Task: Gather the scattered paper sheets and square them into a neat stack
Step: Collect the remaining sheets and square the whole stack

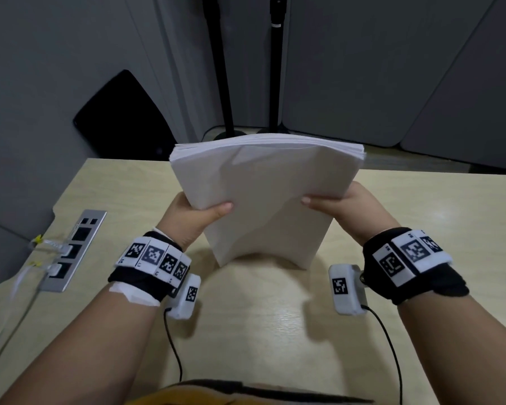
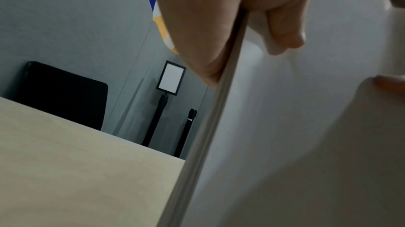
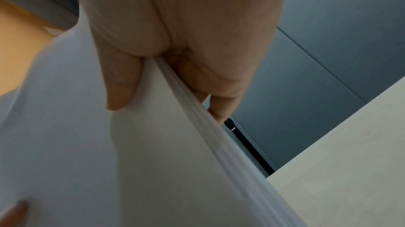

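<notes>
A white stack of paper (image 1: 263,197) is seen at the centre of the head view, its face plain and unprinted. The tabletop (image 1: 421,229) below is shown in pale beige with a faint wood grain. Black wrist bands (image 1: 155,264) carrying white tiles printed with black square codes are seen at lower left and lower right. A silver socket panel (image 1: 73,249) with black openings is found at the left edge. Grey wall panels (image 1: 362,68) fill the upper frame, crossed by two black poles (image 1: 219,68).

Paper stack (image 1: 263,197) – matt white, top sheet creased. Table (image 1: 421,206) – pale wood-grain laminate, slight sheen. Socket panel (image 1: 73,252) brushed metal. Wrist straps (image 1: 438,285) black cloth.
</notes>
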`<control>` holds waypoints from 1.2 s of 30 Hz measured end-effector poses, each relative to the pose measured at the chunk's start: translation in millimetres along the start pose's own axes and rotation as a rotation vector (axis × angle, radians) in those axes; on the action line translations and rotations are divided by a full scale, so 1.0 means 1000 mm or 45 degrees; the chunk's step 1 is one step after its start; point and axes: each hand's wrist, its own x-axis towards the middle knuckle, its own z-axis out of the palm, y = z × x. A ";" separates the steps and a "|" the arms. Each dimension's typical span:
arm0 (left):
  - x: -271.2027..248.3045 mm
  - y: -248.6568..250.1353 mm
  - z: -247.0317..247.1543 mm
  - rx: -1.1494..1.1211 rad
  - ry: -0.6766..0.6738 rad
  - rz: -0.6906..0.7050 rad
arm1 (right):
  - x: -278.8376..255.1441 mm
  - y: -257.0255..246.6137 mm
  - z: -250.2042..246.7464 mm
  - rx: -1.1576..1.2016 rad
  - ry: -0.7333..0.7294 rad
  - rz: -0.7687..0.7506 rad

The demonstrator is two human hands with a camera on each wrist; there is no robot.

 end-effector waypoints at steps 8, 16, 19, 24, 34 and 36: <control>0.000 0.005 -0.001 -0.086 0.067 0.050 | -0.001 -0.001 -0.001 0.201 0.061 -0.124; -0.014 -0.051 0.006 0.153 0.153 -0.261 | -0.008 0.067 0.010 -0.293 -0.002 0.267; -0.014 -0.047 0.008 0.154 0.172 -0.253 | -0.009 0.066 0.010 -0.331 0.017 0.285; -0.010 -0.035 0.008 0.154 0.189 -0.183 | -0.005 0.050 0.001 -0.248 0.046 0.179; -0.016 -0.092 0.018 0.396 0.156 -0.580 | -0.013 0.117 0.015 -0.808 -0.070 0.505; -0.017 -0.089 0.020 0.378 0.169 -0.542 | -0.015 0.118 0.016 -0.831 -0.067 0.509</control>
